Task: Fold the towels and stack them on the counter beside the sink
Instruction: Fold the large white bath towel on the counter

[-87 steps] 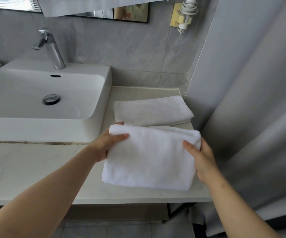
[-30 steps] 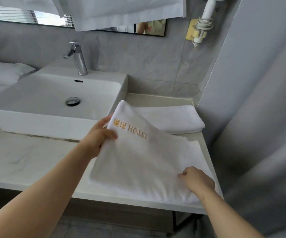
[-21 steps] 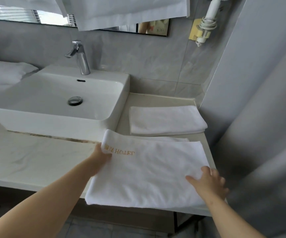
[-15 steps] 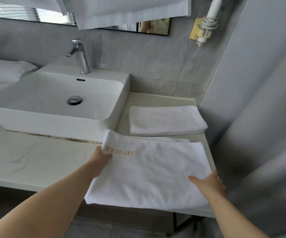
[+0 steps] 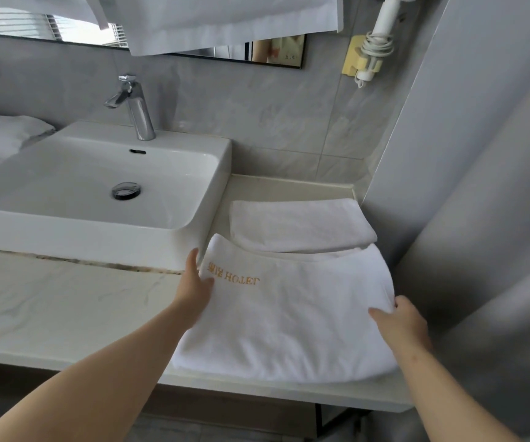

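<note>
1. Right hand (image 5: 400,323): fingers (image 5: 397,302) curled narrowly round the right edge of the white terry towel with gold HOTEL lettering (image 5: 289,323), thumb on top, gripping it.
2. Left hand (image 5: 193,287): thumb on the towel's far-left corner, fingers almost straight along its edge, pinching it.
3. The towel lies folded on the pale marble desk (image 5: 66,298) with its far edge bowed upward.
4. Folded white towel (image 5: 298,224): just behind, beside the white rectangular ceramic sink (image 5: 98,237).

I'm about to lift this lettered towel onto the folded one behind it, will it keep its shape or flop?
Probably floppy: the lettered towel bows along its far edge between the left hand and right hand, so a one-sided grip would likely let the layers sag open. It looks thick and soft, so likely light for its bulk, and not fragile.
</note>
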Tool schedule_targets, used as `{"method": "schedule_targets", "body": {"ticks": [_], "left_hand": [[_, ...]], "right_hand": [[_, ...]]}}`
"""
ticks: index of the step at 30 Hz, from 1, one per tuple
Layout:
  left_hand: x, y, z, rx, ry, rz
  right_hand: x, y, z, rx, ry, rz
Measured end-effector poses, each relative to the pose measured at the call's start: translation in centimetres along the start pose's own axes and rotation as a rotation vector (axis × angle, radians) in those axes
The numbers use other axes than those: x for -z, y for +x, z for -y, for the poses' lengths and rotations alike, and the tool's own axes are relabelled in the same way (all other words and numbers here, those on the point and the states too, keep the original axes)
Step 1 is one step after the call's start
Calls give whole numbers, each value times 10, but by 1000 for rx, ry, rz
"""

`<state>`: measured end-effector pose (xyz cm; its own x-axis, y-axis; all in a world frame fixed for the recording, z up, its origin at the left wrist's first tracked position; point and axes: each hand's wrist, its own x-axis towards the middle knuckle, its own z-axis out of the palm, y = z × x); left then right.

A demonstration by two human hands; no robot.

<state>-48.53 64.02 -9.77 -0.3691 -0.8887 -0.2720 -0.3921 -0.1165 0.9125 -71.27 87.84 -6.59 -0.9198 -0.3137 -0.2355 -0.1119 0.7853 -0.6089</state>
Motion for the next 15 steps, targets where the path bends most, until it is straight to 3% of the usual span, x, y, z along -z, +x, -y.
{"method": "schedule_targets", "body": {"ticks": [3,5,8,9,11,15], "left_hand": [[-10,-2,-6,-77,36,-54],[-16,-5,-8,-111,196,-88],[-20,-16,-10,-217,903,-67],[-23,-20,-11,-342,1099,-28],[-32,-29,-11,-518,1227,151],[-44,-31,-4,-385,1178,412]], "right_hand": [[14,7,17,58,-61,2],[22,10,28,70,-38,76],[32,7,42,61,109,233],[34,4,46,66,155,271],[37,-1,52,75,241,339],[39,-11,70,138,265,454]]}}
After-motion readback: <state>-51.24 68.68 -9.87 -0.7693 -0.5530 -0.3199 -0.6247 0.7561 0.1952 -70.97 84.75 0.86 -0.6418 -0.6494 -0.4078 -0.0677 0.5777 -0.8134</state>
